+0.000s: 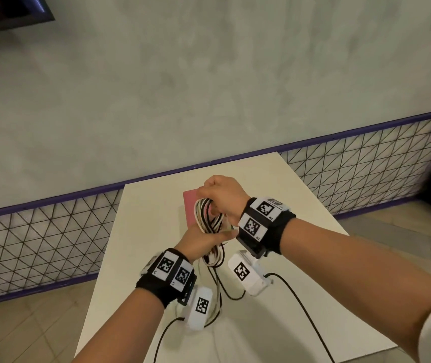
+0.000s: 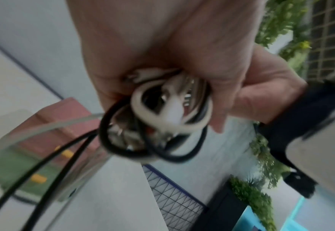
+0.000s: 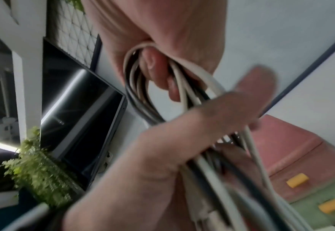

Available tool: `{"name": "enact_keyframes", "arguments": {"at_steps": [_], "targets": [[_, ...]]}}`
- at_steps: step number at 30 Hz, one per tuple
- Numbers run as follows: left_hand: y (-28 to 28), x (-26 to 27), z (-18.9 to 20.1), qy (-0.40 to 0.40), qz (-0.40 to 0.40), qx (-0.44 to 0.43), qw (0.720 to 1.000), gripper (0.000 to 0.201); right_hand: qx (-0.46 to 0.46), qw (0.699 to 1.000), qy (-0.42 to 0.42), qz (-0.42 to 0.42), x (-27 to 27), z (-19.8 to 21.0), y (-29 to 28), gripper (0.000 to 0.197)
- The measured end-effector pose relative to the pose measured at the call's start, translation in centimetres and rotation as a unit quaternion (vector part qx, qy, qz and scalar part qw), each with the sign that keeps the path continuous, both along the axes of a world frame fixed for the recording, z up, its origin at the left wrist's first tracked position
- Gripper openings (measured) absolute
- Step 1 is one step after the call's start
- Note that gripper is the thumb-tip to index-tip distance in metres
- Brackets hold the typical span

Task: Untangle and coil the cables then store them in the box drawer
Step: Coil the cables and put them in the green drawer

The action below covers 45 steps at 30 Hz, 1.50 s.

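Cables (image 1: 208, 215), white and black together, are hanging in a looped bundle between my two hands, held up above the worktop (image 1: 141, 231). My right hand (image 1: 222, 195) is forming the upper grip, its fingers (image 3: 158, 73) hooking through the top of the loops and curling closed round them. My left hand (image 1: 198, 242) is forming the lower grip, fully closed round the bunched strands, with the thumb (image 3: 212, 115) pressing across them. Below this lower grip a few loose loops and tails are dangling toward the worktop.

I am judging that I am in the coiling step: the strands are already running in rough rings, yet the two colours are crossing each other, so some untangling may remain. The next move is calling for drawing the hanging tails up into the rings without letting the upper loops slip, then carrying the coil to the box drawer (image 3: 293, 150), which is sitting on the worktop just beyond and beneath both grips.

The cords are looking smooth, round and springy, likely to uncoil if released. The box is showing a pink section and a green one, each bearing a small yellow tab (image 3: 297, 180), behind what seems a clear plastic front.
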<state>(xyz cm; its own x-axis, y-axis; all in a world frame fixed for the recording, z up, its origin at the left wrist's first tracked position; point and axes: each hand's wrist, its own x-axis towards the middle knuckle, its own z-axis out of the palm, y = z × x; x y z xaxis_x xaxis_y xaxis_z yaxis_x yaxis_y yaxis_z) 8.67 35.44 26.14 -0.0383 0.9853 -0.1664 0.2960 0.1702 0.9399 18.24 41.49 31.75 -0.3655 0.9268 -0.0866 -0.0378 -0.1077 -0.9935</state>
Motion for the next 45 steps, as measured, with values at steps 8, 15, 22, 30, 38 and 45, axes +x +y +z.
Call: {"name": "enact_keyframes", "arguments": {"at_steps": [8, 15, 22, 30, 38, 45], "targets": [[0.2, 1.2, 0.4, 0.432, 0.078, -0.024, 0.898, 0.055, 0.07, 0.993, -0.022, -0.09, -0.6, -0.2, -0.5, 0.03], [0.3, -0.2, 1.0, -0.142, 0.145, 0.067, 0.977, 0.015, 0.036, 0.996, 0.01, 0.081, -0.1, -0.5, -0.7, 0.051], [1.1, -1.7, 3.2, -0.402, 0.11, 0.045, 0.908, 0.024, -0.018, 0.967, -0.112, 0.228, 2.5, -10.6, -3.6, 0.025], [2.2, -2.0, 1.8, -0.39, 0.244, -0.002, 0.888, 0.03, 0.112, 0.919, -0.331, 0.183, 5.9, -14.1, -3.9, 0.04], [0.9, -4.0, -2.4, 0.099, 0.248, 0.037, 0.963, 0.06, 0.327, 0.779, -0.42, 0.33, 4.2, -5.3, -3.5, 0.036], [-0.9, -1.7, -4.4, 0.105, 0.015, -0.006, 0.994, 0.032, 0.482, 0.68, -0.459, 0.307, 2.3, 0.6, -1.7, 0.045]]}}
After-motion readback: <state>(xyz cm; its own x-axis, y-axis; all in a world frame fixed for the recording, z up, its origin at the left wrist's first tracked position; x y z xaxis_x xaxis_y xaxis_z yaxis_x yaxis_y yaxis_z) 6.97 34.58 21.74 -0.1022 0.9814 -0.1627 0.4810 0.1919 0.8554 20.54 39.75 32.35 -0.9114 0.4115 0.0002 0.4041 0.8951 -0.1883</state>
